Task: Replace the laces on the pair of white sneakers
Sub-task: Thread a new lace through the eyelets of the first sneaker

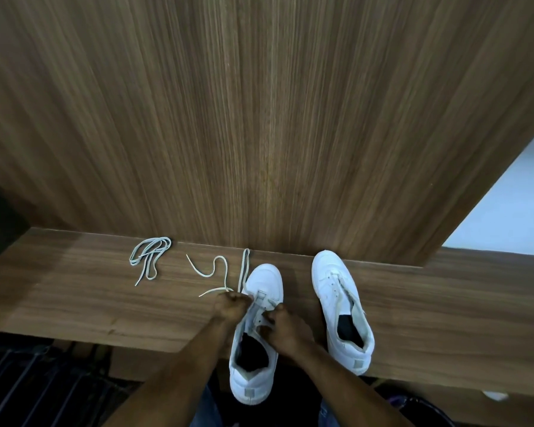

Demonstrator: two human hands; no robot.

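Left hand [228, 306] pinches a lace [221, 274] beside the near white sneaker [255, 337], right hand [285, 329] curled at its eyelets, apparently pinching lace.
Second sneaker [341, 306] stands right, unlaced; a bundled spare lace [148, 258] lies left on the wooden shelf [74, 288].

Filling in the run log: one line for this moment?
left hand pinches lace | right hand at eyelets | near sneaker part-laced | far sneaker unlaced
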